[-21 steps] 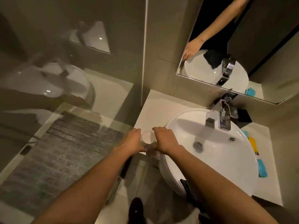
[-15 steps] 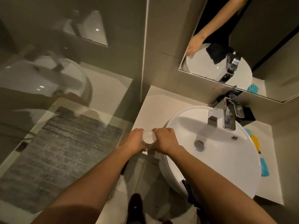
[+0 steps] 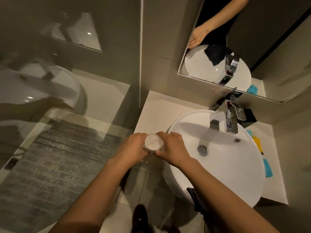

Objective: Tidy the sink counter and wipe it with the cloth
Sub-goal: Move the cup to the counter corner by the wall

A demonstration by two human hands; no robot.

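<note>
A small clear round container with a whitish top is held between both my hands at the counter's front left corner. My left hand grips its left side and my right hand grips its right side. The pale counter carries a white round basin with a chrome tap. Right of the basin, partly hidden by its rim, lie a blue cloth and a yellow item.
A mirror hangs on the wall above the tap. A dark object sits behind the tap. A glass shower panel stands left of the counter, with a grey mat on the floor behind it.
The container has tilted, so its whitish top now faces the camera. Both hands stay closed around it at the same spot. The camera has shifted slightly.
</note>
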